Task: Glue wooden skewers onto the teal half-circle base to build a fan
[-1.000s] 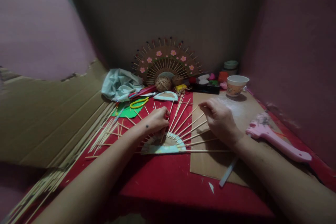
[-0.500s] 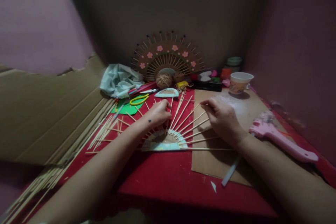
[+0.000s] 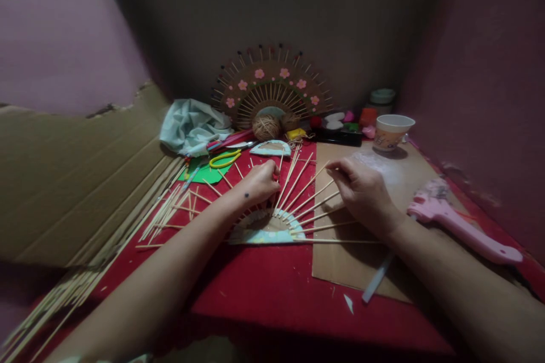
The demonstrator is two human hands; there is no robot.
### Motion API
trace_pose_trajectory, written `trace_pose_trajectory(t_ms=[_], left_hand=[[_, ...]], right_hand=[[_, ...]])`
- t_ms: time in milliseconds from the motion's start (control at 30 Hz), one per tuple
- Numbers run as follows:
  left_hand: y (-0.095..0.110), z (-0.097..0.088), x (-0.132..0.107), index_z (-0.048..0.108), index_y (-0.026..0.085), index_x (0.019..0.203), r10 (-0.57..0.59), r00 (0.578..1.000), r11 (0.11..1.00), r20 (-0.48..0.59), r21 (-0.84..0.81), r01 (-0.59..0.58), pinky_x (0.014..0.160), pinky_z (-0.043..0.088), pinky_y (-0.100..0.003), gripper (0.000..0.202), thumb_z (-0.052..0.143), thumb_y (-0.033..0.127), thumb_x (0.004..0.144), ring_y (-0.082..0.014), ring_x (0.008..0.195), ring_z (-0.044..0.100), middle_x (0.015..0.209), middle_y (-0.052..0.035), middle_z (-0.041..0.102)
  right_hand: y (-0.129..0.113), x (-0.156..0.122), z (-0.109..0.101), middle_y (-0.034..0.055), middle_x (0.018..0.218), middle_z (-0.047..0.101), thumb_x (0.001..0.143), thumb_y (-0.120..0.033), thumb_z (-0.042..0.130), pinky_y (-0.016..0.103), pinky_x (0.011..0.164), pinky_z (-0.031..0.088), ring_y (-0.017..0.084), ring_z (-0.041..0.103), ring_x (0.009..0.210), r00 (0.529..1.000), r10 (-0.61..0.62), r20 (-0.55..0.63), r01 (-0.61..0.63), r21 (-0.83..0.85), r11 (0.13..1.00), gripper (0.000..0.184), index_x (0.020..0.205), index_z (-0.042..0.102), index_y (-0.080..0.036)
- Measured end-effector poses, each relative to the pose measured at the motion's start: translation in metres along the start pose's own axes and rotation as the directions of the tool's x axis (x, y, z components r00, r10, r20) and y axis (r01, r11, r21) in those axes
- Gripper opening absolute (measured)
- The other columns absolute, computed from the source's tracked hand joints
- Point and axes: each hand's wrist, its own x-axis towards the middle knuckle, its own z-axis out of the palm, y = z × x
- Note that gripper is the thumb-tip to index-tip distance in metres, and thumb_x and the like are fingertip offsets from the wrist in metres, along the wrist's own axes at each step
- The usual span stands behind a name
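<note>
A half-round base [image 3: 272,236] covered with pale blue patterned material lies on the red cloth, thin wooden sticks fanning out from its curved edge. Above its middle, my left hand [image 3: 263,180] is closed, fingers curled at an upright stick; the fingertips are partly hidden. My right hand [image 3: 361,186] pinches the outer end of a slanting wooden stick [image 3: 307,184] on the right of the fan. Other sticks pass under the right hand. Behind the left hand rests a smaller half-round piece [image 3: 271,148] with a pale blue edge.
A finished-looking flowered fan [image 3: 272,76] leans against the wall behind twine balls [image 3: 266,126]. Yellow-handled scissors [image 3: 225,159] lie on green sheet [image 3: 200,172]. At right are a paper cup [image 3: 392,133], a pink glue gun [image 3: 464,224] and cardboard [image 3: 340,266]. Loose sticks [image 3: 164,215] lie left.
The view has shifted slightly. Both hands keep nearly the same places and grips on the fan's sticks.
</note>
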Motion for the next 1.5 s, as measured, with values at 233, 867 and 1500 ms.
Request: trace_pose_trajectory(t_ms=[233, 867, 1500], left_hand=[[0.002, -0.001, -0.002, 0.051, 0.018, 0.102, 0.034, 0.999, 0.999, -0.002, 0.028, -0.034, 0.039, 0.035, -0.022, 0.027, 0.058, 0.013, 0.076, -0.0148, 0.038, 0.054, 0.052, 0.0036, 0.058], [-0.006, -0.024, -0.006, 0.054, 0.017, 0.096, 0.12, 0.976, 0.991, -0.18, -0.037, -0.129, 0.051, 0.034, -0.023, 0.031, 0.055, 0.006, 0.067, -0.0124, 0.053, 0.051, 0.058, 0.0046, 0.052], [-0.056, -0.052, -0.012, 0.046, 0.017, 0.094, -0.035, 0.946, 0.799, -0.321, -0.578, -0.166, 0.039, 0.031, -0.017, 0.026, 0.051, 0.001, 0.074, -0.0041, 0.033, 0.039, 0.045, 0.0126, 0.043]], right_hand=[[0.001, -0.001, 0.001, 0.0054, 0.075, 0.068, 0.086, -0.019, 0.053, 0.028, 0.063, 0.044, 0.017, 0.061, 0.067, 1.0, -0.027, -0.012, 0.027, -0.022, 0.999, 0.011, 0.081, 0.062, -0.018], [0.005, 0.033, -0.01, 0.0062, 0.081, 0.066, 0.082, -0.018, 0.057, 0.029, 0.062, 0.043, 0.019, 0.061, 0.071, 0.975, 0.045, 0.218, 0.003, -0.213, 0.977, 0.009, 0.08, 0.065, -0.018], [-0.004, 0.126, 0.139, 0.0245, 0.103, 0.069, 0.081, -0.029, 0.059, 0.033, 0.073, 0.049, 0.033, 0.065, 0.099, 0.72, 0.346, 0.601, 0.002, -0.501, 0.866, 0.033, 0.102, 0.071, -0.006]])
